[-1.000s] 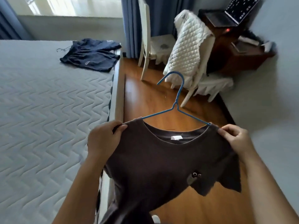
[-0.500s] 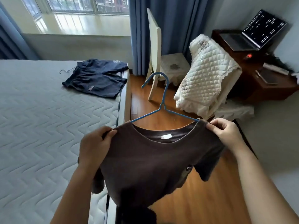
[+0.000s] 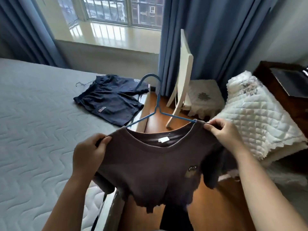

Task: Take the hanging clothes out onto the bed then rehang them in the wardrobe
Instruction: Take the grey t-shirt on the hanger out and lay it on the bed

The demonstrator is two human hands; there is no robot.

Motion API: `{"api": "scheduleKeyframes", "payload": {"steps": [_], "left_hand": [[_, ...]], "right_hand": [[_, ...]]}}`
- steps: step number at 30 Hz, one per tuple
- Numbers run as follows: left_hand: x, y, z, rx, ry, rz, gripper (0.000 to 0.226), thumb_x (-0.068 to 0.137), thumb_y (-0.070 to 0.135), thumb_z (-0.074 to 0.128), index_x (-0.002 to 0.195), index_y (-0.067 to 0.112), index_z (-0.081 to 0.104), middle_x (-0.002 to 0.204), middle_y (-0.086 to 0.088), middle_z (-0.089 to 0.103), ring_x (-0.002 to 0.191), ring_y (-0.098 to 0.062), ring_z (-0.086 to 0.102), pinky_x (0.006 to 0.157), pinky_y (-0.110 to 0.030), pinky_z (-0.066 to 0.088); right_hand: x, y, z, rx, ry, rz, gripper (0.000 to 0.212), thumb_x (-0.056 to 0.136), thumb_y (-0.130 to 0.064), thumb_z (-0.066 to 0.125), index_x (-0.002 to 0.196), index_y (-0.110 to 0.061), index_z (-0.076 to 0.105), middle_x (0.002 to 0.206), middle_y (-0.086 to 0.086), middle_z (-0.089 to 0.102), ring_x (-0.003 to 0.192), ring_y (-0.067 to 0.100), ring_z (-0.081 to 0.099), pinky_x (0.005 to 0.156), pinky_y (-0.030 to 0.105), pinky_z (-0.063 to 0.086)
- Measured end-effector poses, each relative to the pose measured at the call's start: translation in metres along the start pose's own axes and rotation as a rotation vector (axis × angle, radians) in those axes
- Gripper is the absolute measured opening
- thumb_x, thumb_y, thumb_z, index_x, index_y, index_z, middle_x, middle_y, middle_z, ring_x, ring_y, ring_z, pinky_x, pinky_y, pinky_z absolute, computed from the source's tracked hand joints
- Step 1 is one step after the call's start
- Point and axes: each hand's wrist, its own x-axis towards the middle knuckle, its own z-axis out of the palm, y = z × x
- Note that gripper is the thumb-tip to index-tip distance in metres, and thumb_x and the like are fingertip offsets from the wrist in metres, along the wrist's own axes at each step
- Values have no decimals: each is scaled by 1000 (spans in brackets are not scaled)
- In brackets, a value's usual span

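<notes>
Head view. A brown T-shirt on a blue wire hanger is held spread in the air above the bed's right edge and the wooden floor. The left hand has its grip closed on the shirt's left shoulder; the right hand pinches the right shoulder between thumb and fingers. One pair of dark blue shorts lies flat near the bed's far right corner, with a thin hanger hook showing at its waistband. Progress, as judged: one garment is already laid out, and a second is about to join it; the wardrobe is out of view, so all rehanging remains. Count: two garments, two hangers, two hands, one bed, one white chair beyond the bed's corner.
</notes>
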Motion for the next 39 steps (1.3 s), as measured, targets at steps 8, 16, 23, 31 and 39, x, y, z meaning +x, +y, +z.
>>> {"api": "scheduleKeyframes", "payload": {"steps": [8,16,23,31,39], "left_hand": [[55,36,25,214,353,-240,15,84,22,61,78,9,65,70,-13,68,67,-36,61,60,-36,44],[51,3,6,414,639,-614,20,80,22,56,76,4,63,67,-23,64,65,-43,61,60,-40,46],[99,-66,-3,432,701,-770,14,82,14,64,77,0,63,68,-23,66,66,-44,61,61,-43,47],[167,-160,-32,400,611,-921,22,85,25,61,78,5,61,72,-20,67,70,-41,61,60,-39,45],[214,-270,-29,153,380,-1172,14,92,19,48,91,7,56,90,-10,64,88,-31,57,68,-32,36]], "right_hand": [[196,-34,48,-116,-361,-291,23,83,-28,64,75,-7,64,75,14,65,73,24,55,59,27,36],[277,-118,178,-172,-686,-615,22,83,-33,63,70,-15,58,66,4,59,70,23,54,59,26,33],[329,-173,288,-302,-872,-772,11,86,-17,60,76,-16,55,71,1,56,74,24,53,66,29,34],[359,-239,414,-228,-874,-719,10,87,-11,57,77,-12,55,71,7,56,72,28,52,64,31,35],[398,-274,528,-361,-897,-804,13,88,-18,55,79,-10,57,84,12,66,76,30,55,62,34,36]]}}
